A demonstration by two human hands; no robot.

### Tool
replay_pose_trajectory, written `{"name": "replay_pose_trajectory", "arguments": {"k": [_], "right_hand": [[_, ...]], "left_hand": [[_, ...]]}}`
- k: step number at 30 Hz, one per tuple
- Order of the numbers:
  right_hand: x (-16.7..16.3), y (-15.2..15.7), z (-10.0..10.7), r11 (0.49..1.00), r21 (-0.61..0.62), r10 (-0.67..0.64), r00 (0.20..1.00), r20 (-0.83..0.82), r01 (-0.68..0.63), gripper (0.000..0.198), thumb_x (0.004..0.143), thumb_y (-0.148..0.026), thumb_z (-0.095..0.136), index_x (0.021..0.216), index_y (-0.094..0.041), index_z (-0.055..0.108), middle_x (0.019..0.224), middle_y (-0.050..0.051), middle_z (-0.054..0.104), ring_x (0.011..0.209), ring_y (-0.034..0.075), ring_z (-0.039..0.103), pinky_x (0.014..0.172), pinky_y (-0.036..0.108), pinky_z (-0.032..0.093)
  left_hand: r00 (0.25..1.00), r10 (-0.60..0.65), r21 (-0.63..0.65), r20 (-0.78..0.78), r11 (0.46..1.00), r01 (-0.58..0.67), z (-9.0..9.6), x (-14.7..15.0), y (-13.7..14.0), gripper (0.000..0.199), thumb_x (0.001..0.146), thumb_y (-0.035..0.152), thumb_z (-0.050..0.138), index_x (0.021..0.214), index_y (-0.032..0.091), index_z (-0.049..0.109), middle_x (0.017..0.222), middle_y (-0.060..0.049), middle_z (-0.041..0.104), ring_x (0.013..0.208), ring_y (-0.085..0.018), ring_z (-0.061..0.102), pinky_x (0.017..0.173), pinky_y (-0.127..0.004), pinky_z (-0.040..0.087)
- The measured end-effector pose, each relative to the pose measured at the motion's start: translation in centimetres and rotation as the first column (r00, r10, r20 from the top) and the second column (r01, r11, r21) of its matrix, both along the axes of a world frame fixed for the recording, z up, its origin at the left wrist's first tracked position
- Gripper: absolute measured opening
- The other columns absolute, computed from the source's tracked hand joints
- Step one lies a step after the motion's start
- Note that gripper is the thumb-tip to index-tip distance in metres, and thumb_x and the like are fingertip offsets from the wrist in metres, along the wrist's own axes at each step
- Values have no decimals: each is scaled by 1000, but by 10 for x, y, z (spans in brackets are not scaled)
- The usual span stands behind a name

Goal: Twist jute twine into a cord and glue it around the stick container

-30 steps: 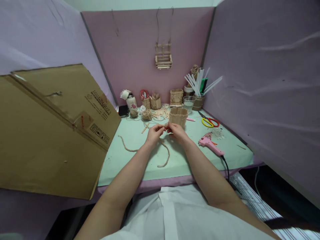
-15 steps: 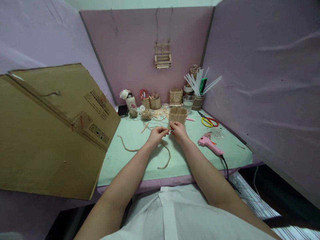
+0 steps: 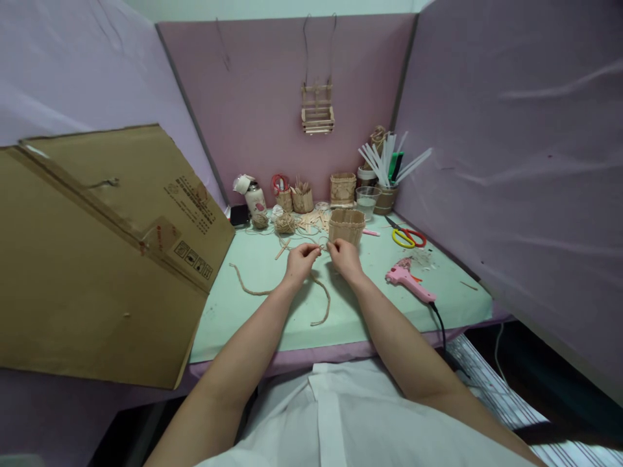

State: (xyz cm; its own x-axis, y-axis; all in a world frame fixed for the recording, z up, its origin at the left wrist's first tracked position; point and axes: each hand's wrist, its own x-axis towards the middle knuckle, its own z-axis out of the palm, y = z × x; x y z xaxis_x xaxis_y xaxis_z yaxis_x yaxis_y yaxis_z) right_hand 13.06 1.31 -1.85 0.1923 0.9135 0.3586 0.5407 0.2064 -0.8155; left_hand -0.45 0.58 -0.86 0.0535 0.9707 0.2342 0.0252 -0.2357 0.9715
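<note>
My left hand (image 3: 302, 261) pinches a length of brown twine (image 3: 327, 299) whose loose end curves down onto the table. Close beside it, my right hand (image 3: 344, 258) is also closed in a pinch on the twine, and a small bend of it shows between the two sets of fingertips. Another stretch of cord runs out to the left of my left wrist. Just behind my right hand stands a small wooden-stick basket (image 3: 346, 224), its lower front partly hidden by that hand.
A pink glue gun (image 3: 411, 283) and scissors (image 3: 409, 238) lie at the right. Twine balls (image 3: 285, 224), wooden sticks, a plastic cup (image 3: 366, 202) and a pot of white glue sticks (image 3: 387, 194) line the back. A large cardboard sheet (image 3: 107, 272) leans at the left.
My hands have shifted slightly left and drawn a little apart at the fingertips, so a bend of twine shows between them. The hanging twine end has moved slightly.
</note>
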Motion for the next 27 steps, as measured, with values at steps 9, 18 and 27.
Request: {"name": "replay_pose_trajectory", "arguments": {"k": [9,18,27], "right_hand": [[-3,-16,14,884,373,208,952,225,-281,19,83,-16,49,91,-22,64,103,9,50,95,22,52,83,35,43],[-5,-10,12,923,274,268,962,43,-270,14,83,-27,53,73,-21,60,81,4,56,78,18,53,74,31,40],[-10,-4,6,977,9,192,866,-461,-212,16,67,-36,61,66,-20,58,69,0,57,69,15,50,65,28,38]], "left_hand": [[992,85,99,-91,992,-76,-6,-3,4,12,72,25,61,77,16,67,71,-2,66,70,-14,59,71,-27,46],[988,77,116,-135,991,-61,-11,-6,8,11,73,21,58,77,15,66,71,-2,65,69,-15,60,71,-28,46],[980,31,97,-197,995,-12,-5,0,3,10,72,22,57,72,16,65,59,1,59,61,-13,54,64,-25,42]]}}
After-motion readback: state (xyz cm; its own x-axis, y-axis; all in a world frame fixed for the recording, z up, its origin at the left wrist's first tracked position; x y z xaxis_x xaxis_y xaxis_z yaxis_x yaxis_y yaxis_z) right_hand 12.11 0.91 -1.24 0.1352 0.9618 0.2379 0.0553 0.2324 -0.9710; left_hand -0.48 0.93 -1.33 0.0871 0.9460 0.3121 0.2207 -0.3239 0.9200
